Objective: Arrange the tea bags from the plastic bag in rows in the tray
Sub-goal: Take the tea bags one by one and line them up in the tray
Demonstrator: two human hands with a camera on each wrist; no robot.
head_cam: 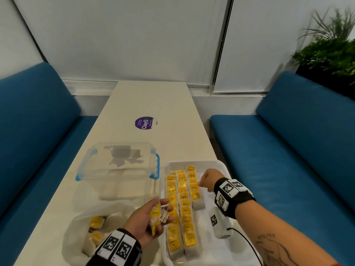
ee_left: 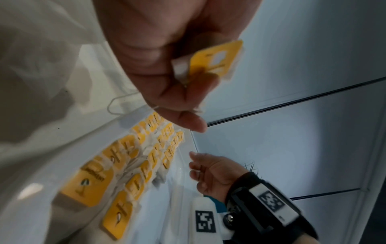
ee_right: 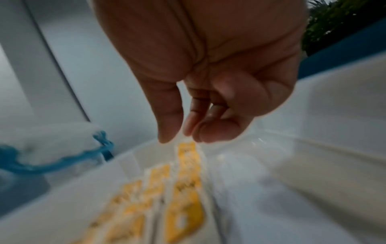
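A white tray [head_cam: 216, 163] lies on the table and holds three rows of yellow-tagged tea bags [head_cam: 184, 205]; the right-hand row is shorter. My left hand [head_cam: 163, 212] hovers at the tray's left edge and grips a small bunch of tea bags [head_cam: 156, 213], seen close in the left wrist view as a yellow tag [ee_left: 217, 61]. My right hand [head_cam: 201, 184] hangs over the far part of the short row, fingers loosely curled, with nothing visible in them [ee_right: 179, 138]. The plastic bag [head_cam: 80, 227] with more tea bags lies at the lower left.
A clear lidded container with blue clips [head_cam: 119, 169] stands left of the tray's far end. A white marker-tagged device with a black cable [head_cam: 219, 225] rests over the tray's right side. A purple sticker [head_cam: 145, 122] lies farther up the table. Blue benches flank the table.
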